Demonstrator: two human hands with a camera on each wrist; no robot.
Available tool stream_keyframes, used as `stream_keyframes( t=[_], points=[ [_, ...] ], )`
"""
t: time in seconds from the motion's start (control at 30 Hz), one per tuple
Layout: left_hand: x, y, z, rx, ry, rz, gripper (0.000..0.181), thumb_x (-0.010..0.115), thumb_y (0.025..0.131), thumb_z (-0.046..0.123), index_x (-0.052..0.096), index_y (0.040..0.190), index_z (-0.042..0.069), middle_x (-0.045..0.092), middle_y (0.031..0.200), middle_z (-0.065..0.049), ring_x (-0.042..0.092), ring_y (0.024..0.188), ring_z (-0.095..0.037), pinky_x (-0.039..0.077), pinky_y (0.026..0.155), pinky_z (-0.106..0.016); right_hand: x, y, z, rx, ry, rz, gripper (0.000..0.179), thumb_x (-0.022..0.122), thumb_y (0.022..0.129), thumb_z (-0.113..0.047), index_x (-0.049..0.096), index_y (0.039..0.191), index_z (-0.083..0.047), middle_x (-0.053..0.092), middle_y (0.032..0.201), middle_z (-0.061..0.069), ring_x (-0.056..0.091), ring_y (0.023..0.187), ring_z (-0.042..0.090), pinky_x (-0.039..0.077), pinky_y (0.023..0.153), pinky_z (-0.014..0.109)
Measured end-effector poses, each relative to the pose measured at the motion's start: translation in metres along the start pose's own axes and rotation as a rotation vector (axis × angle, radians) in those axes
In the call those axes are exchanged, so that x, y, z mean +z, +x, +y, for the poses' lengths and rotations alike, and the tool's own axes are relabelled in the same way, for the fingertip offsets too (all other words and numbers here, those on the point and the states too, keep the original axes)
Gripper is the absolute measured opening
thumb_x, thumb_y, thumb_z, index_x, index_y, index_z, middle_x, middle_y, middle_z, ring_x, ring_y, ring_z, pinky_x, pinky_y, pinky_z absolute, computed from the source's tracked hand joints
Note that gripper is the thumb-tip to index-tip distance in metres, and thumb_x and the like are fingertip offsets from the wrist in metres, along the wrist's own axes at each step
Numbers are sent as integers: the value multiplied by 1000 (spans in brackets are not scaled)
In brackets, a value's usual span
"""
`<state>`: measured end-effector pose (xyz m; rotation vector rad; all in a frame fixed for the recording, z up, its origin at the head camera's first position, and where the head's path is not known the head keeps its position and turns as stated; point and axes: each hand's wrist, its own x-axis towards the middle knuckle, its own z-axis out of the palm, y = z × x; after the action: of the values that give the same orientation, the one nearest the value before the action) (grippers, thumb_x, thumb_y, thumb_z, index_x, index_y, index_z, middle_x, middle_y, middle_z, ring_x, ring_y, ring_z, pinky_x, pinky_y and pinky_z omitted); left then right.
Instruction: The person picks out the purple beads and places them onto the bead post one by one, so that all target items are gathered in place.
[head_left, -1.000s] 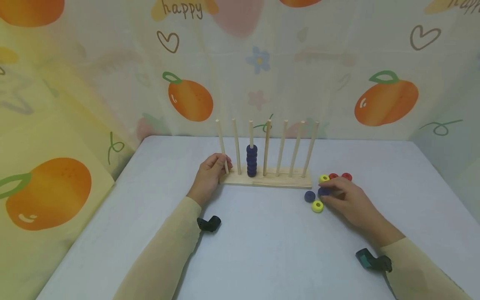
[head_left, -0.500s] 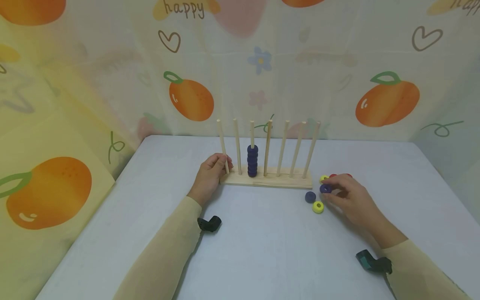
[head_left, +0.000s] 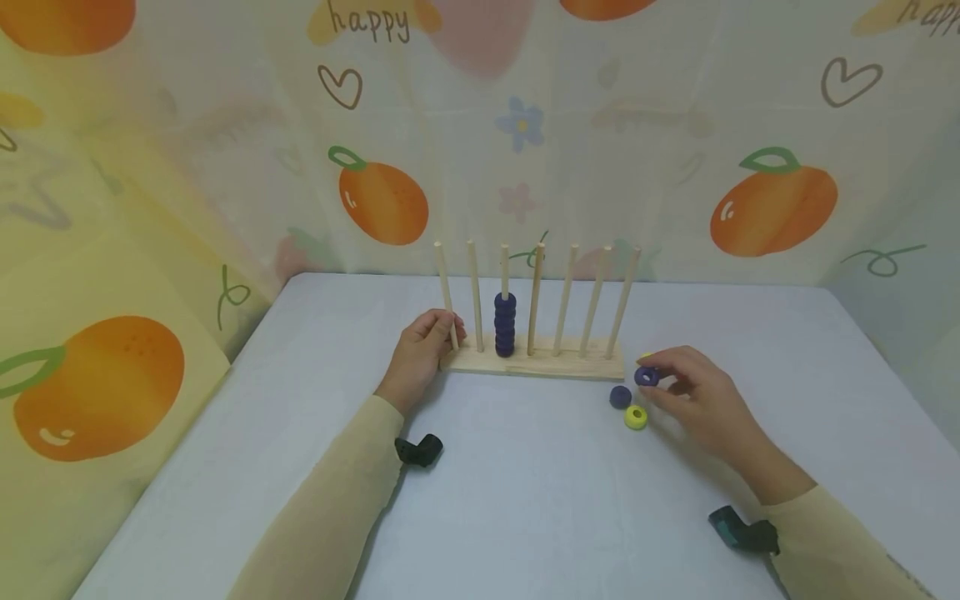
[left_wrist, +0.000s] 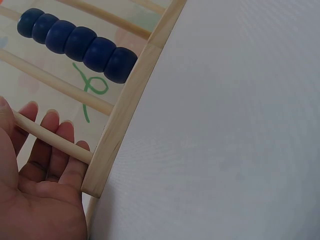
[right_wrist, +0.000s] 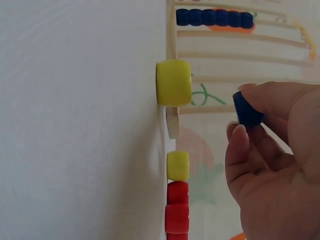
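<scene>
My left hand (head_left: 416, 354) grips the leftmost peg (left_wrist: 55, 140) of a wooden peg rack (head_left: 570, 367), low down by its base. On the third peg from the left sits a stack of dark blue beads (head_left: 505, 325); the other pegs hold no beads. To the right of the rack, my right hand (head_left: 697, 396) pinches a blue bead (right_wrist: 246, 111) between thumb and fingers, raised off the table. Its hole faces the head camera. Another blue bead (head_left: 620, 397) and a yellow bead (head_left: 635, 424) lie on the table just left of that hand.
Past the right hand, a second yellow bead (right_wrist: 178, 165) and several red beads (right_wrist: 177, 218) lie on the white table (head_left: 510, 500); the hand hides most of them from the head camera. A fruit-print cloth (head_left: 615, 125) hangs behind the table.
My right hand has lifted the blue bead from among the others, and the bead has tilted to show its hole. The red beads have become hidden behind the hand. My left hand stays put.
</scene>
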<state>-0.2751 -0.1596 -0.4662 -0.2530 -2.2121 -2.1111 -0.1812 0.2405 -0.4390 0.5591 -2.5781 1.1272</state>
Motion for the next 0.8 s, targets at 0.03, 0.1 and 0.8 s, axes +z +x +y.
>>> stream_keyframes(
  t=[0.03,0.1,0.8],
  points=[
    [0,0,0,-1,1,-2,42,55,117,32,67,121,-8,68,113,-17,65,115,-27,54,105,-40,0,0,-2,3,-2,-2,36,84,94,4,75,128,-4,71,121,8,63,107,21,52,83,10],
    [0,0,0,-2,2,-4,42,55,117,32,67,121,-8,68,113,-17,65,115,-27,54,105,-41,0,0,-7,10,-3,-6,35,84,95,3,75,128,-4,70,120,8,62,108,22,52,83,10],
    [-2,1,-3,8,-5,-6,44,55,117,32,66,123,-11,69,112,-15,65,113,-26,56,101,-36,4,4,-34,-195,85,33,39,86,86,14,76,120,-2,71,115,3,65,97,11,56,77,14]
  ],
)
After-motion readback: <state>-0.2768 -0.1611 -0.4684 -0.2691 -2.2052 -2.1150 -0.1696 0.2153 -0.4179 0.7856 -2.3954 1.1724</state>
